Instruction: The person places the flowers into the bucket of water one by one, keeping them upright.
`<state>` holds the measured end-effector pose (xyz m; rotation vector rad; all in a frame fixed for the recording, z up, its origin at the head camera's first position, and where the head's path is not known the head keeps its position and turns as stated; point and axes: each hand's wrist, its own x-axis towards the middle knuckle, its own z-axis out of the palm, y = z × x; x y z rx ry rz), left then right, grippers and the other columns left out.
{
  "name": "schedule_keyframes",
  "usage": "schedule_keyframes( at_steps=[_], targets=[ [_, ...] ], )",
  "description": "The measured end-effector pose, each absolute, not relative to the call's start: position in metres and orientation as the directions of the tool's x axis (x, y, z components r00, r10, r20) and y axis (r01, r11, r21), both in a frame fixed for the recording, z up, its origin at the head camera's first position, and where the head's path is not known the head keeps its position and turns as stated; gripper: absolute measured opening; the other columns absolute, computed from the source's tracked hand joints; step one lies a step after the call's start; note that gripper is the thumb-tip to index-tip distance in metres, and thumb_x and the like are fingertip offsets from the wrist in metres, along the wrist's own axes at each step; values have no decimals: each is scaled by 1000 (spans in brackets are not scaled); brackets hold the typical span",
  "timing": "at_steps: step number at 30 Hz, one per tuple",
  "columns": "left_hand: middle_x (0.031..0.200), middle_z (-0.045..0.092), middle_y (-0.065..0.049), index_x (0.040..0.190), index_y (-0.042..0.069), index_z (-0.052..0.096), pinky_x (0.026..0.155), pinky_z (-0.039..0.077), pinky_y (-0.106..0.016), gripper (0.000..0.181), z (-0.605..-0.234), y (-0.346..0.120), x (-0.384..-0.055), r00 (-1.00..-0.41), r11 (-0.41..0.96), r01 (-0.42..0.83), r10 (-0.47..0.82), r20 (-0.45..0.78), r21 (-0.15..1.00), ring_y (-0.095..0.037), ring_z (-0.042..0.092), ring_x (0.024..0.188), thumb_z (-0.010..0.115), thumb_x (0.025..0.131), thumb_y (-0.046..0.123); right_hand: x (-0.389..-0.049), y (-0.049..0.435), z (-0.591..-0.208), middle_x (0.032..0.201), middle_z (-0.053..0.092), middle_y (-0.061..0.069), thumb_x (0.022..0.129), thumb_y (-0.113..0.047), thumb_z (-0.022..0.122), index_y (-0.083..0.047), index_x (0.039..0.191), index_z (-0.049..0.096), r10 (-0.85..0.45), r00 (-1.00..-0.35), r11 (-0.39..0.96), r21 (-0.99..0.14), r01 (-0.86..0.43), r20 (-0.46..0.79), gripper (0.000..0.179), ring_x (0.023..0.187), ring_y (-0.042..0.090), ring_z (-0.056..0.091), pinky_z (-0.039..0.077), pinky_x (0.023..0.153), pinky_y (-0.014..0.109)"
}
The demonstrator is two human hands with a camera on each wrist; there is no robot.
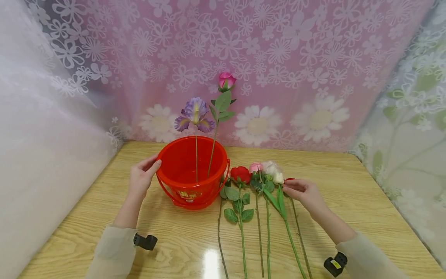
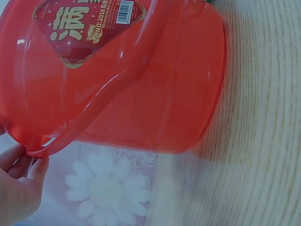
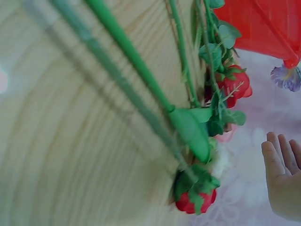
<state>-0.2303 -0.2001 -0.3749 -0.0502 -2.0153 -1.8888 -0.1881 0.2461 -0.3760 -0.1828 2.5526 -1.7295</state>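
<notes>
A red plastic bucket [image 1: 192,193] stands upright on the table, a purple iris [image 1: 195,112] and a pink rose [image 1: 226,81] rising from it. My left hand [image 1: 143,176] holds the bucket's left rim, where thumb and fingers pinch the edge beside the handle joint [image 2: 37,151]. Over the heads of the flowers lying to the right hovers my right hand [image 1: 304,193], nearest the white tulip [image 1: 278,178] and a red rose [image 3: 197,200]. The right wrist view shows its fingers [image 3: 273,157] extended, apart from the flowers.
Beside the bucket lie a large red rose [image 1: 240,175], a pink flower [image 1: 256,167] and a pale flower [image 1: 270,168], stems toward me. The wooden table [image 1: 167,240] meets a pink floral curtain [image 1: 296,69] behind and a white curtain [image 1: 45,155] at left.
</notes>
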Motion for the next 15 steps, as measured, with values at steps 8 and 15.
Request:
schedule_keyframes(
  at_steps=[8, 15],
  targets=[
    [105, 60, -10, 115, -6, 56, 72, 48, -17, 37, -374, -200, -230, -931, 118, 261, -231, 282, 958, -11, 58, 87, 62, 84, 12, -184, 260, -384, 111, 55, 21, 86, -23, 59, 11, 119, 48, -109, -994, 408, -913, -24, -22, 48, 93, 16, 57, 47, 81, 31],
    [100, 61, -2, 114, -6, 57, 71, 48, -17, 36, -374, -200, -230, -928, 120, 266, -238, 288, 956, -7, 58, 85, 62, 83, 12, -180, 271, -394, 109, 54, 24, 87, -18, 58, 14, 119, 46, -115, -993, 388, -921, -14, -33, 47, 91, 13, 58, 48, 81, 31]
  ],
)
